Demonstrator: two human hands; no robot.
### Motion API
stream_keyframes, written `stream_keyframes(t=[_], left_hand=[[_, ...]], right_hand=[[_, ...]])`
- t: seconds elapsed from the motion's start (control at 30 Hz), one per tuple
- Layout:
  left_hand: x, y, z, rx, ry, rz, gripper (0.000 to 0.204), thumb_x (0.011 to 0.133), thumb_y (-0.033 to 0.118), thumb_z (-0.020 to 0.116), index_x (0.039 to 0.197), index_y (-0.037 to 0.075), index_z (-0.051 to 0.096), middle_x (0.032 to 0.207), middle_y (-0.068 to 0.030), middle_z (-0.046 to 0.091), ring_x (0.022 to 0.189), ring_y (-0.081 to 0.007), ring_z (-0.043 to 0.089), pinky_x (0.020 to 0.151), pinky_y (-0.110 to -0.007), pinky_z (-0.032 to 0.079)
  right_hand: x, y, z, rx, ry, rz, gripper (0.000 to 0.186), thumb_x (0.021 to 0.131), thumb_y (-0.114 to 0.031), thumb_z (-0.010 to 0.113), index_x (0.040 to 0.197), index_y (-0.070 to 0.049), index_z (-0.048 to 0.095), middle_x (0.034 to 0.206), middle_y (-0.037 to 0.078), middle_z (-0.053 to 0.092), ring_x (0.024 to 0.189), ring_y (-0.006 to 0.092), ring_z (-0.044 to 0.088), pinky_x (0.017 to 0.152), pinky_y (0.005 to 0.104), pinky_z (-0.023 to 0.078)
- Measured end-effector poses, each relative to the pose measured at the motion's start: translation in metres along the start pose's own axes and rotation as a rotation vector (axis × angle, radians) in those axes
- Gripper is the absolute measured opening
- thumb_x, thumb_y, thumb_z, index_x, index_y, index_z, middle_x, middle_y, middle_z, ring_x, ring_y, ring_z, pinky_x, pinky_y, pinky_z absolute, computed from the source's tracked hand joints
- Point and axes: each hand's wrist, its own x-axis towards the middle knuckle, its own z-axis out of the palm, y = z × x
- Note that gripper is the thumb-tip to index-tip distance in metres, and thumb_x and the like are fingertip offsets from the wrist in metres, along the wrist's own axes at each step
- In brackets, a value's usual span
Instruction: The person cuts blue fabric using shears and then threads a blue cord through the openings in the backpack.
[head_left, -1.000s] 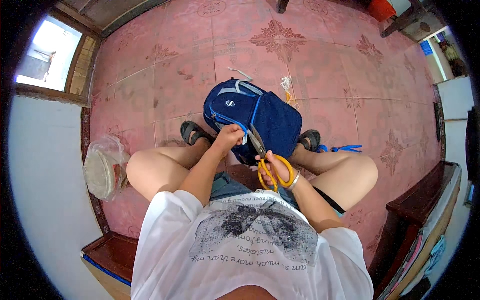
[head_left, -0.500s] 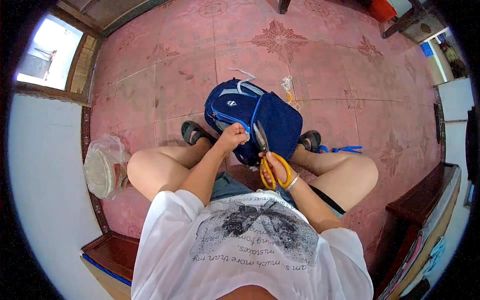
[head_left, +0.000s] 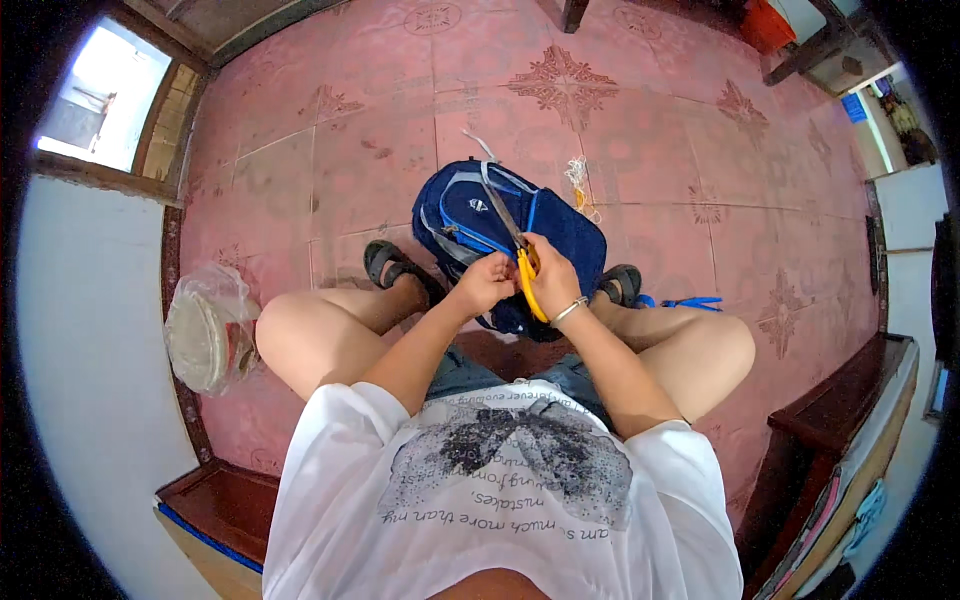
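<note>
Grasping the scissors (head_left: 527, 272) in the right hand (head_left: 550, 280), with the yellow handles seen nearly edge-on and partly covered by the fingers. Pointing away from the hands with the blades, over the front of the blue bag (head_left: 570, 232); hard to make out whether touching the cloth at the tip. Holding the left hand (head_left: 487, 284) just beside the handles, with the fingers curled in over the near part of the bag; impossible to tell from here whether pinching anything, with the fingertips hidden.

Lying directly under and beyond both hands, between the sandals (head_left: 624, 285): the bag, with its near edge partly covered by the left hand and the right forearm. Just past its far edge, ahead of the hands, on the pink floor (head_left: 370, 150): a pale strap end (head_left: 480, 142). Ahead and to the right of the hands: a tangle of white and yellow cord (head_left: 577, 178), too fine to follow strand by strand. Farther right: blue straps (head_left: 692, 302), partly hidden behind the leg. Well left of the hands: a clear plastic bag (head_left: 210, 330), with contents blurred by the film. Far ahead and right: a red bucket (head_left: 767, 25), cut off at the rim of the view.
</note>
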Motion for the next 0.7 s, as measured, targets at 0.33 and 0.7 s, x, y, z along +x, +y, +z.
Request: stream_keyframes(t=[0.33, 0.7], left_hand=[[-0.004, 0.022, 0.001, 0.051, 0.035, -0.149, 0.015, 0.074, 0.001, 0.054, 0.088, 0.003, 0.05, 0.072, -0.0002, 0.051, 0.062, -0.0078, 0.049, 0.058, -0.02, 0.04], [0.002, 0.021, 0.009, 0.116, 0.226, -0.203, 0.014, 0.082, 0.017, 0.052, 0.081, 0.003, 0.055, 0.068, 0.0, 0.052, 0.061, -0.0067, 0.048, 0.058, -0.019, 0.041]], right_hand=[[0.01, 0.028, -0.001, 0.865, -0.217, 0.453, 0.044, 0.069, 0.001, 0.054, 0.111, -0.004, 0.039, 0.063, 0.005, 0.047, 0.045, 0.0107, 0.045, 0.038, 0.0226, 0.036], [0.006, 0.024, -0.013, 0.988, -0.228, 0.495, 0.047, 0.069, 0.001, 0.053, 0.113, -0.001, 0.036, 0.063, 0.004, 0.047, 0.046, 0.0104, 0.044, 0.04, 0.0221, 0.037]])
